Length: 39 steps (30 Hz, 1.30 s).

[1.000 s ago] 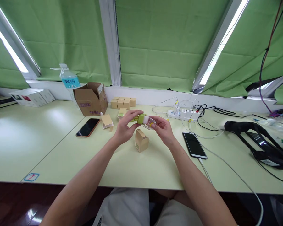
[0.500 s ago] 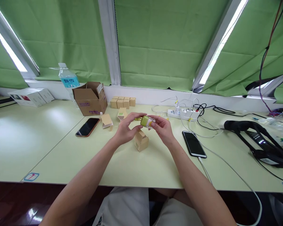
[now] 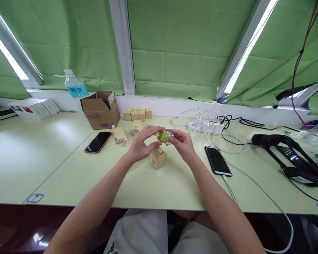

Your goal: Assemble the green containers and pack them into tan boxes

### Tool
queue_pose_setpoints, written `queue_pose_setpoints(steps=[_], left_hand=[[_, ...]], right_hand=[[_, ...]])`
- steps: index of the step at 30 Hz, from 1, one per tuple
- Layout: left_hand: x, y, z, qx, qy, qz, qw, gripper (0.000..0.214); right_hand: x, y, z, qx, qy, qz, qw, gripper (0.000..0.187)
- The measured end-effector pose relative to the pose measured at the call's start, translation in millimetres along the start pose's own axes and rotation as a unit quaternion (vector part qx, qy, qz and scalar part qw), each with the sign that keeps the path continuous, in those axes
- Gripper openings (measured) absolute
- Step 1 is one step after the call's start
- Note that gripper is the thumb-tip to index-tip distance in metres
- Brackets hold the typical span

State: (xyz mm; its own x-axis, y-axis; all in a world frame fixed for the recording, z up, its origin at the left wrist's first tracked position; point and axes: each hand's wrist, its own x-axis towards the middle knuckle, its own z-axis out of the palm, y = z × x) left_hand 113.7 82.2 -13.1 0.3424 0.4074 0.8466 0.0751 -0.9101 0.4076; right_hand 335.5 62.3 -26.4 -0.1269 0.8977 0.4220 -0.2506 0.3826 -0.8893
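Note:
A small green-and-clear plastic item [image 3: 163, 137] is held above the table between my two hands. On its left side my left hand [image 3: 143, 141] is closed around one end with thumb and fingers. My right hand [image 3: 182, 144] pinches the clear end from the right. The item's exact kind does not show. Just below my hands an open small cardboard box [image 3: 159, 158] stands upright on the table. Two more opened small boxes, one [image 3: 119, 135] further left and one [image 3: 136, 127] behind my left hand, sit on the tabletop.
Several closed small boxes [image 3: 137, 114] line the back, beside a brown carton [image 3: 100, 112] and a water bottle [image 3: 76, 86]. One phone [image 3: 98, 142] lies left; another phone [image 3: 217, 161], plugged in, lies right. A power strip [image 3: 206, 127], cables and a black strapped device [image 3: 291, 158] occupy the right.
The item has turned in my fingers: its pale side with a yellow mark has rotated away, and more green shows. Both hands stay in nearly the same place.

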Motion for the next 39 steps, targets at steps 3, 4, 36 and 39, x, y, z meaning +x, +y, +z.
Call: queue_pose_setpoints(steps=[3,4,36,39], left_hand=[[-0.4,-0.6,1.6,-0.041,0.016,-0.027,0.999,0.035],[-0.7,-1.8,3.0,-0.051,0.022,-0.033,0.998,0.03],[-24.8,-28.9,-10.4,0.053,-0.159,-0.153,0.974,0.082],[-36.9,-30.6,-9.0,0.084,-0.09,-0.158,0.98,0.069]], right_hand=[[-0.3,0.5,0.8,-0.002,0.007,0.002,1.0,0.052],[-0.3,1.1,0.9,-0.005,0.01,0.001,1.0,0.051],[11.0,21.4,-16.4,0.048,0.148,0.011,0.988,0.052],[9.4,21.4,-14.3,0.04,0.144,0.001,0.989,0.054]])
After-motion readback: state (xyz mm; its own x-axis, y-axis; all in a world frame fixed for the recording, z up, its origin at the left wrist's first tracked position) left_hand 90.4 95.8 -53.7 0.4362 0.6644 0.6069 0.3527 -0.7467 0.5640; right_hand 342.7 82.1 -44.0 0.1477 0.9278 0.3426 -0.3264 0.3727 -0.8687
